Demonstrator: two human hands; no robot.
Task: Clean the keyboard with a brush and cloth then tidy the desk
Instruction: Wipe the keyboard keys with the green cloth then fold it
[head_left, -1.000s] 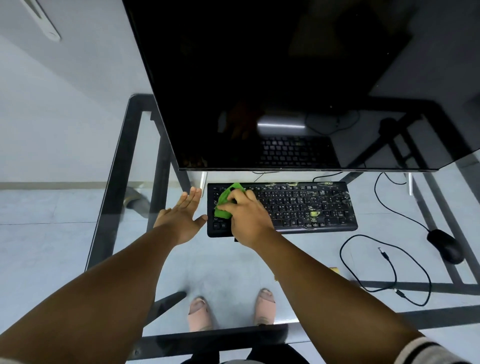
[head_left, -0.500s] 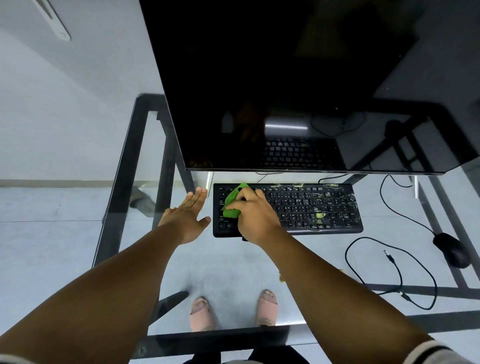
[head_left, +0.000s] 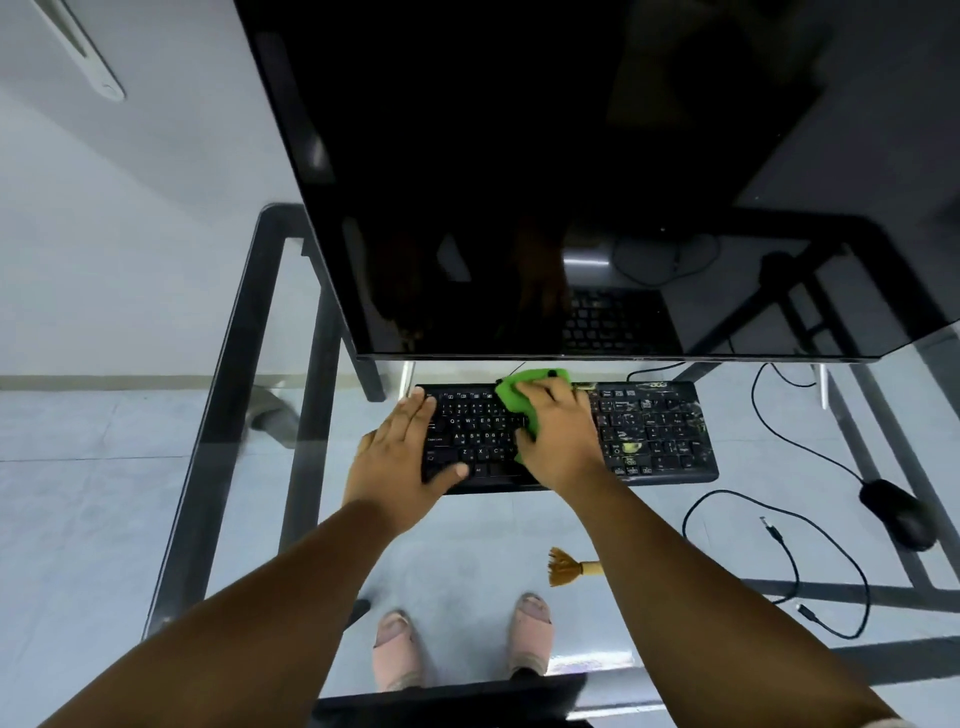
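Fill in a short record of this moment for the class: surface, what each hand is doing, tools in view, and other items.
surface: glass desk
left hand: flat on the keyboard, left end
right hand: presses the green cloth on the keys
brush: lies on the desk, untouched
other: monitor, mouse, loose cable

A glass-topped desk with a black metal frame (head_left: 228, 364) occupies the centre, its frame rails running from 11 o'clock down to 7 o'clock and along 4 o'clock. A pale grey tiled floor (head_left: 93, 519) is visible through and beside the glass, meeting a plain white wall (head_left: 130, 234) at 9 o'clock along a beige skirting strip (head_left: 104, 382). A large dark monitor (head_left: 571, 182) fills 12 o'clock and reflects the desk.
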